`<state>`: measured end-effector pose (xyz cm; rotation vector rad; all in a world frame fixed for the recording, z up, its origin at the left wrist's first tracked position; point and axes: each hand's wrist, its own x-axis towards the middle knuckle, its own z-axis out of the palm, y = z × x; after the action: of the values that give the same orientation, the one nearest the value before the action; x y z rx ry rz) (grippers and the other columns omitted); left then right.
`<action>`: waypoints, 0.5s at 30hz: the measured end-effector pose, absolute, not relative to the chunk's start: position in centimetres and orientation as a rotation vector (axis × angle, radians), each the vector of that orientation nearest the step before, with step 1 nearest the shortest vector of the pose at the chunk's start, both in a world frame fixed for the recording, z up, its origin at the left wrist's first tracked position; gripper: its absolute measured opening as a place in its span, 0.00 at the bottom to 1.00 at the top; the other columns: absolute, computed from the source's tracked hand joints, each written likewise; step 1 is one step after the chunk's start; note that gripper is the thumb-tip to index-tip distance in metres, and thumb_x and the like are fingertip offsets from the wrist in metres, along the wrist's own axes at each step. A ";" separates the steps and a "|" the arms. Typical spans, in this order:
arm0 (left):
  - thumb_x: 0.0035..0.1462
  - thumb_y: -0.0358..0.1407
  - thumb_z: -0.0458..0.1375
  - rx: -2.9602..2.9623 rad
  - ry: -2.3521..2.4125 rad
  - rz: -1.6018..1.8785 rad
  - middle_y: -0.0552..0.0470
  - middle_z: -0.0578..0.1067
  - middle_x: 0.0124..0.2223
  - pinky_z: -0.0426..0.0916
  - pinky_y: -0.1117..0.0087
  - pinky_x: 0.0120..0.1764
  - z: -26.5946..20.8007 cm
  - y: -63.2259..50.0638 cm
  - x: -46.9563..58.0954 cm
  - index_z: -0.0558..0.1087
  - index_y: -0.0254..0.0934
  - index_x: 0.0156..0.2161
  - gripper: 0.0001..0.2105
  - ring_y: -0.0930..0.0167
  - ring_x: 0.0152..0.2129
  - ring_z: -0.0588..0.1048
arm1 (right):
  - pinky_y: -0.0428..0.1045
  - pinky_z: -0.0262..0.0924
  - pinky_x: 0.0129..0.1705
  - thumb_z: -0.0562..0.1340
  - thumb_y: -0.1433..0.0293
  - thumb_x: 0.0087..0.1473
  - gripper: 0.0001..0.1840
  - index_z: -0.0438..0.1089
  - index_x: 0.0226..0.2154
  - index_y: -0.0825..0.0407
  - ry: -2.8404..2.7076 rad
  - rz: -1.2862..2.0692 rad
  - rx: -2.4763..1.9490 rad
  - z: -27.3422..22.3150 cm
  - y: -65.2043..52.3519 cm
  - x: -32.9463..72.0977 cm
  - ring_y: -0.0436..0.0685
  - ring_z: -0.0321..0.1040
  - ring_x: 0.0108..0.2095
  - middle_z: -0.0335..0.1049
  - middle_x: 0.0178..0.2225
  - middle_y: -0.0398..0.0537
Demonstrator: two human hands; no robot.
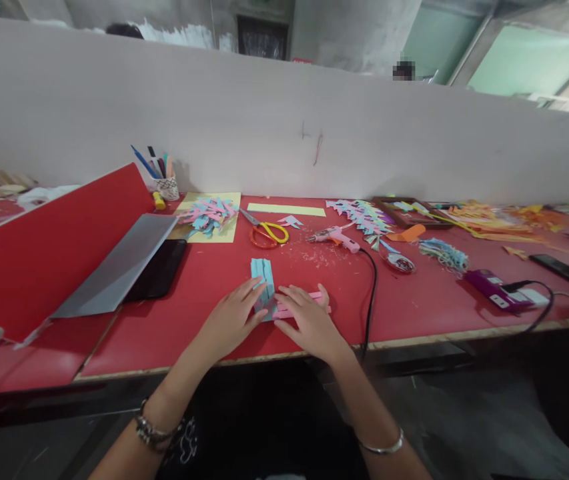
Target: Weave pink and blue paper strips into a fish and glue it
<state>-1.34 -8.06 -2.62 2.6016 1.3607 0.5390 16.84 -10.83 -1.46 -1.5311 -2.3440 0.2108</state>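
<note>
- Blue folded paper: lies on the tabletop directly before the person, creases running away from the body.
- Left hand: fingers slightly spread, laid over the paper's near part, gripping nothing visibly; placement presumably keeps the folds flat.
- Right hand: fingers extended, slightly apart, resting over pink strips, likely to steady them.
- Glue gun, scissors: positioned beyond the hands, apparently for reach without crowding the paper.
</note>
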 end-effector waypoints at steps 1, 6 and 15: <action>0.60 0.42 0.41 2.647 1.350 0.484 0.40 0.62 0.58 0.60 0.61 0.52 -2.6 -8.0 -1.2 0.57 0.32 0.57 0.23 0.64 0.55 0.60 | 0.70 0.27 0.57 0.53 0.62 0.55 0.20 0.63 0.50 0.47 -2.343 0.209 -1.530 -1.4 -10.8 16.8 0.62 0.54 0.55 0.61 0.54 0.50; 0.61 0.45 0.38 2.789 1.303 0.269 0.42 0.60 0.59 0.53 0.58 0.56 -2.4 -7.4 -0.3 0.55 0.32 0.59 0.25 0.64 0.57 0.57 | 0.70 0.27 0.57 0.53 0.63 0.55 0.19 0.64 0.49 0.48 -2.337 0.228 -1.549 -1.1 -11.0 16.6 0.62 0.54 0.55 0.61 0.54 0.52; 0.61 0.45 0.37 2.745 1.248 0.014 0.46 0.52 0.62 0.48 0.54 0.57 -1.4 -7.4 -0.1 0.51 0.33 0.60 0.26 0.65 0.59 0.51 | 0.65 0.38 0.57 0.53 0.66 0.53 0.19 0.62 0.49 0.47 -2.260 0.239 -1.594 0.3 -9.5 19.8 0.57 0.58 0.53 0.65 0.51 0.50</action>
<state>-0.06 -7.40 -1.44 2.7452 1.2481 0.0136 19.81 -9.54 0.31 -1.5935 -2.2604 0.2389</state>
